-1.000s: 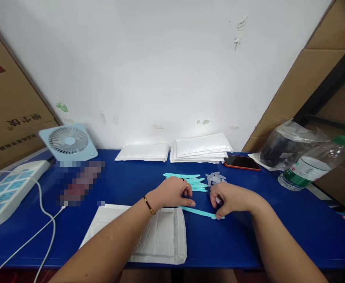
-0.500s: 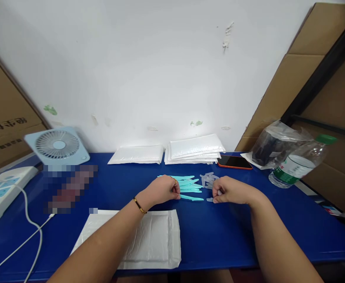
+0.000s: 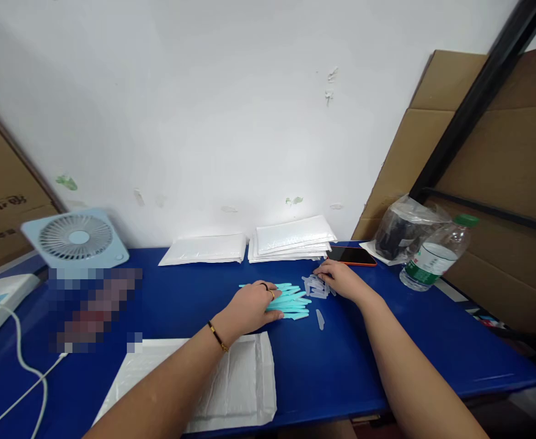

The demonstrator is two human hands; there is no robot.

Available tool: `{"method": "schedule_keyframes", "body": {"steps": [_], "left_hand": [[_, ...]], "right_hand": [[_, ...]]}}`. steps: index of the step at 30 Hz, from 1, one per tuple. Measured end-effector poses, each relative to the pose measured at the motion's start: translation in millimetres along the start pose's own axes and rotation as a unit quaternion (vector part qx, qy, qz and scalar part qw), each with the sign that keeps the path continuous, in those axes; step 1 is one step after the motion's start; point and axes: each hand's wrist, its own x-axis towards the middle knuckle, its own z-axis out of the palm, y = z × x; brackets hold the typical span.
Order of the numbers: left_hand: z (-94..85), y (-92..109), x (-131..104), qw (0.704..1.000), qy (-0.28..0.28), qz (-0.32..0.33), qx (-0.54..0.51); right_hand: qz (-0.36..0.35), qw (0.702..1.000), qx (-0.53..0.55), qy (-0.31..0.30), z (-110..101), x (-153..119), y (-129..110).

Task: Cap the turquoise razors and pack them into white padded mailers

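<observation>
Rests the left hand (image 3: 249,306), with thumb and fingers spread, over the nine-o'clock end of the turquoise razor-like sticks (image 3: 290,303), probably to hold the loose pile together. Sets the right hand (image 3: 336,277) at the one-o'clock edge of the translucent plastic pieces (image 3: 317,289), with fingers bent down; cannot tell whether pinching one. Shows these pieces at two o'clock from the sticks, just beside them, perhaps to separate the two kinds, and a lone translucent piece (image 3: 320,319) at four. Has a white padded mailer (image 3: 247,381) lying flat at seven, partly under the left forearm, and stacked mailers (image 3: 290,239) at twelve, likely set back to free working room. Works on a smooth blue counter (image 3: 341,372). Faces a scuffed white wall (image 3: 226,122), with cardboard (image 3: 500,146) toward two in the view, a pale-blue fan (image 3: 78,238) at nine, and a green-capped bottle (image 3: 432,259) just past three.
</observation>
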Motion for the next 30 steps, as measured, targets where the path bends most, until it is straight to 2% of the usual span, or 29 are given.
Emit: {"method": "schedule_keyframes", "body": {"steps": [3,5,8,10,14,21,24,30], "left_hand": [[-4.0,8,-2,1.0,-0.001,0.014,-0.011],[-4.2,7,0,1.0,0.02,0.011,-0.02],[-1.9,-7,5,0.996,0.078,-0.043,-0.017],[0.1,-19,9,0.991,0.098,-0.087,-0.012],[2.4,-37,13,0.99,0.074,-0.118,-0.036],[4.0,-41,15,0.989,0.094,-0.103,-0.043],[5.6,-43,16,0.988,0.098,-0.111,-0.044],[6.0,-44,16,0.973,0.148,-0.113,-0.134]], "right_hand": [[0.004,1.0,0.002,-0.009,1,0,2],[0.015,1.0,0.002,-0.007,1,-1,2],[0.03,1.0,0.005,0.0,1,-3,1],[0.031,0.999,0.011,0.004,1,-3,-1],[0.04,0.998,0.037,0.019,-2,-4,-6],[0.025,0.985,0.158,0.067,-2,-4,-19],[0.041,0.962,0.255,0.086,2,-2,-24],[0.102,0.873,0.472,0.069,12,2,-37]]}}
